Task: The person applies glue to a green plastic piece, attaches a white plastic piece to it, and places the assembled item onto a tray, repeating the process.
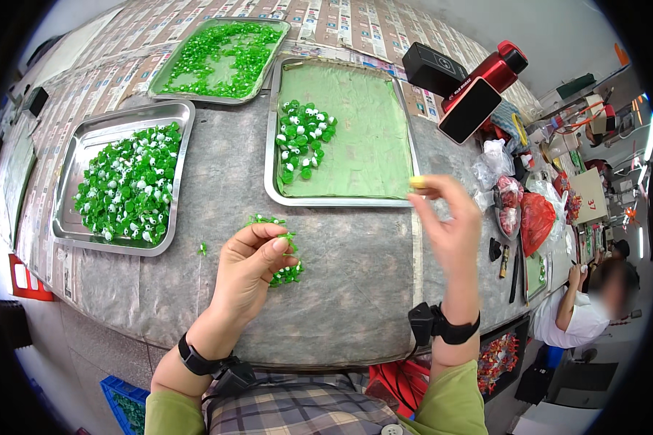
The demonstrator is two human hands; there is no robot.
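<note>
Pile (288, 275): green pieces on grey cloth (348, 290), partly behind my left hand (244, 272).
Left hand: I pinch one green piece (290, 237).
Right hand (453, 221): by the lined tray (341, 201); I cannot tell whether it grips the yellow bit (416, 182).

My bench (355, 290) appears matt, cloth-like and faintly wrinkled. The left tray (94, 139) before me is smooth, shiny metal; its green-and-white pieces (132, 185) look like glossy plastic.

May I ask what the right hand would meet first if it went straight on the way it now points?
Probably the green-lined tray, at its near right corner: the right hand points leftward there, though its height is unclear, so it may pass over.
</note>
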